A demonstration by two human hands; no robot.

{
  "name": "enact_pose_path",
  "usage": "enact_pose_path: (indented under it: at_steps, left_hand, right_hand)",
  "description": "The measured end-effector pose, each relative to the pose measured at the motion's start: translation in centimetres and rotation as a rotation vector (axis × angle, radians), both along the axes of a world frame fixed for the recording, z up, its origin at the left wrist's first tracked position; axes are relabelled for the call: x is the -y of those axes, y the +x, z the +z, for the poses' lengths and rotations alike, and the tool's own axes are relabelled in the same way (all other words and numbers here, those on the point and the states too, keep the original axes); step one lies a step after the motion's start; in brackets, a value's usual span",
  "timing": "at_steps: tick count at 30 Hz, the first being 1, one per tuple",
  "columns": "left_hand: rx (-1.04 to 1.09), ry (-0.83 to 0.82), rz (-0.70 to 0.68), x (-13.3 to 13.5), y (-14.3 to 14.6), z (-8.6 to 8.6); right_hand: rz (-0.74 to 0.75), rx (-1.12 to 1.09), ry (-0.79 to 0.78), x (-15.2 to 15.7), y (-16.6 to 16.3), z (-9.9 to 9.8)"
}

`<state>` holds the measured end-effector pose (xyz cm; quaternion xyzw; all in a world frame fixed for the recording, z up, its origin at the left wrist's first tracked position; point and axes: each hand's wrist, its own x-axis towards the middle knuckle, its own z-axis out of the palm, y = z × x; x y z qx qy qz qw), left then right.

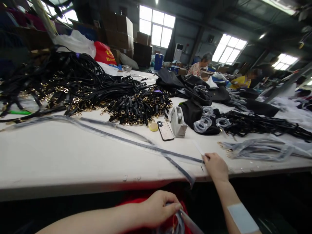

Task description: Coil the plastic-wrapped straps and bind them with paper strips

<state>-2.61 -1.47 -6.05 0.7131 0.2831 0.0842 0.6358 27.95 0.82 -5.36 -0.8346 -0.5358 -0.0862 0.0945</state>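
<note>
A long dark strap in clear plastic (pixel 136 144) stretches across the white table. At its near right end, the fingers of my right hand (pixel 216 166) pinch the strap's tip. A pale strip (pixel 198 148) shows just beyond those fingertips. Below the table edge, my left hand (pixel 162 208) is closed around a bundle of plastic-wrapped straps (pixel 179 224) with a bit of gold hardware. Another wrapped strap end (pixel 181 170) crosses under the long one and hangs over the edge. Farther back stand a white tape dispenser (pixel 178 123), a phone (pixel 165 130) and a yellow disc (pixel 153 126).
Black straps with gold clasps (pixel 85 81) are heaped along the back left. Wrapped straps (pixel 263 149) lie on the right, behind them black straps (pixel 268 125). Coiled clear-wrapped pieces (pixel 203 123) rest on black bags (pixel 192 112). Two people (pixel 198 66) are farther back.
</note>
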Motion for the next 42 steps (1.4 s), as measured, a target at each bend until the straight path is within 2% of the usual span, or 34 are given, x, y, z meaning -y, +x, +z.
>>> enact_pose_path:
  at_steps: [5, 9, 14, 17, 22, 28, 32, 42]
  left_hand:
    - [-0.034, -0.021, -0.002, -0.2, 0.3, 0.0]
    - [-0.040, -0.036, -0.026, -0.2, 0.2, 0.1]
    - [-0.030, -0.263, -0.050, 0.0, -0.3, -0.1]
    - [-0.015, -0.342, -0.050, 0.1, -0.4, -0.1]
    - [-0.005, -0.210, -0.036, 0.1, -0.1, 0.7]
    - [0.008, -0.092, -0.037, -0.1, -0.1, 1.4]
    - [0.001, -0.072, -0.048, -0.2, -0.2, 1.4]
    - [0.000, -0.103, -0.039, -0.1, 0.0, 1.5]
  right_hand:
    - [0.017, 0.059, -0.027, 0.1, 0.6, -0.4]
    - [-0.026, 0.042, 0.011, -0.4, 1.4, -0.5]
    - [-0.088, -0.050, 0.154, -0.4, 2.2, 0.0]
    - [-0.036, -0.147, 0.210, 0.5, 1.8, 0.5]
    - [0.092, -0.088, 0.284, 2.7, -0.9, 1.0]
    - [0.280, 0.069, 0.230, 4.0, -5.0, -1.3]
    - [0.311, 0.076, 0.235, 4.1, -5.2, -2.4]
    - [0.295, 0.066, 0.167, 3.9, -4.5, -2.0]
